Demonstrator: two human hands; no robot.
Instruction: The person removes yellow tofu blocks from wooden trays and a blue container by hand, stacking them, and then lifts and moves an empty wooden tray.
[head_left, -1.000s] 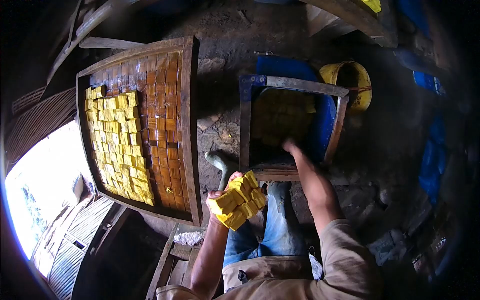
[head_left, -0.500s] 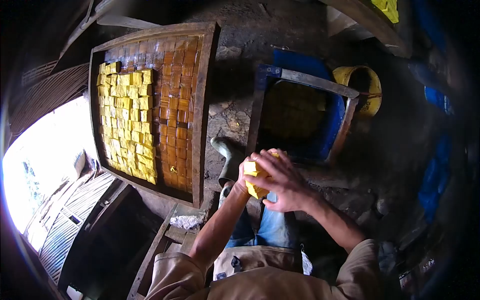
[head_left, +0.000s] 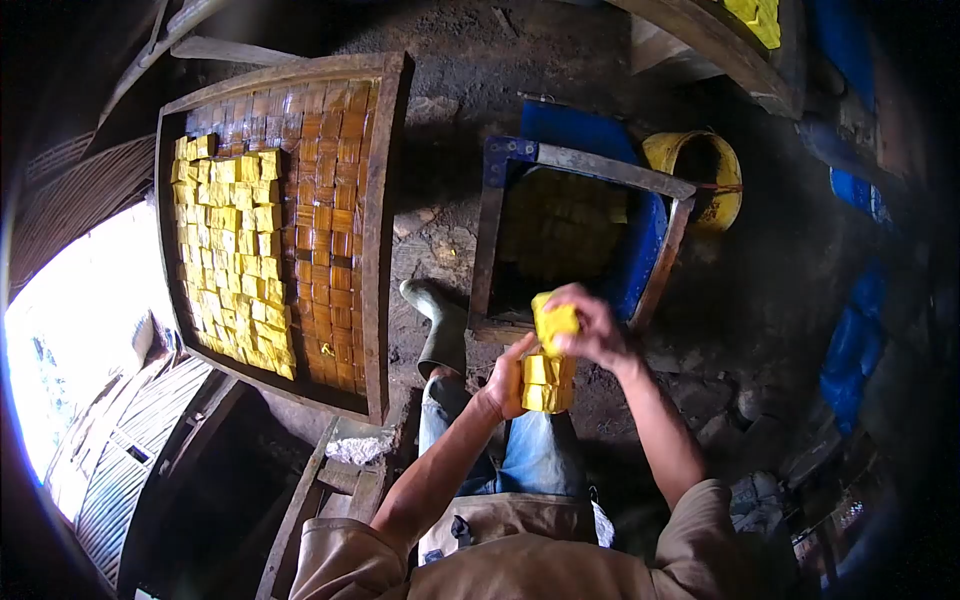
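My left hand (head_left: pixel 507 380) holds a stack of yellow blocks (head_left: pixel 546 384) above my knees. Just above that stack, my right hand (head_left: pixel 592 328) grips another yellow block or two (head_left: pixel 555 322); the exact number is unclear. Beyond my hands is a wood-framed container with a blue lining (head_left: pixel 486 230), and yellow blocks (head_left: pixel 560 225) lie in its dark inside. To the left, rows of yellow blocks (head_left: pixel 235 250) cover the left part of a woven tray with a wooden frame (head_left: pixel 374 240).
A yellow bucket (head_left: pixel 728 185) lies tilted behind the container's right corner. A boot (head_left: pixel 440 325) stands between tray and container. Wooden beams (head_left: pixel 710 40) cross the upper right, and blue plastic (head_left: pixel 850 350) hangs at the right. A wooden frame (head_left: pixel 300 510) is at the lower left.
My right hand came from the container to the blocks in my left hand, covered them, then moved slightly up and right with yellow block in its grip. My left hand moved right with its stack.
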